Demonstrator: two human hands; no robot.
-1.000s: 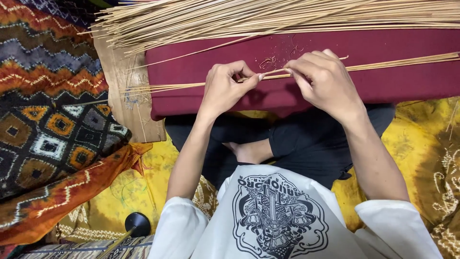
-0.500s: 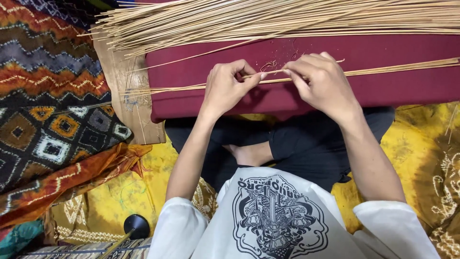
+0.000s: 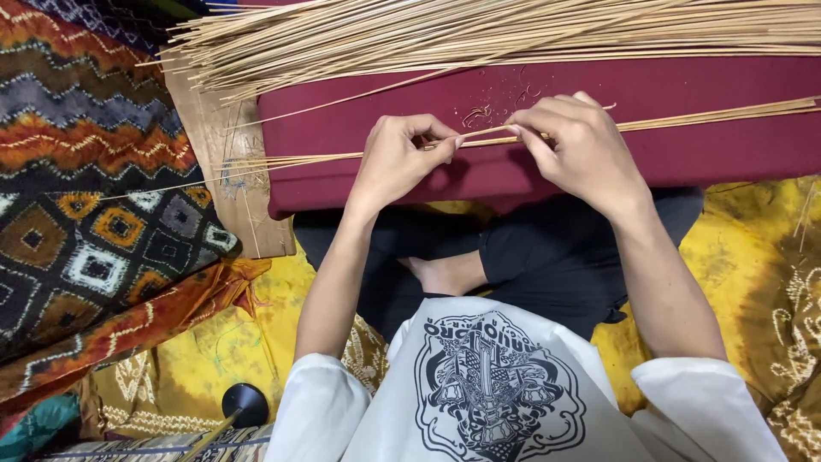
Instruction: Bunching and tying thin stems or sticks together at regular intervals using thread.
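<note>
As both pinch thin sticks (image 3: 359,156), left hand (image 3: 398,162), right hand (image 3: 581,150), perhaps bamboo.

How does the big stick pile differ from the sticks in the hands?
The pile is a thick, loose, fanned heap along the far edge of the maroon cushion, untouched. The held sticks are a thin few lying across the cushion's middle, pinched by the left hand and right hand. Both are thin, long and pale tan.
</note>
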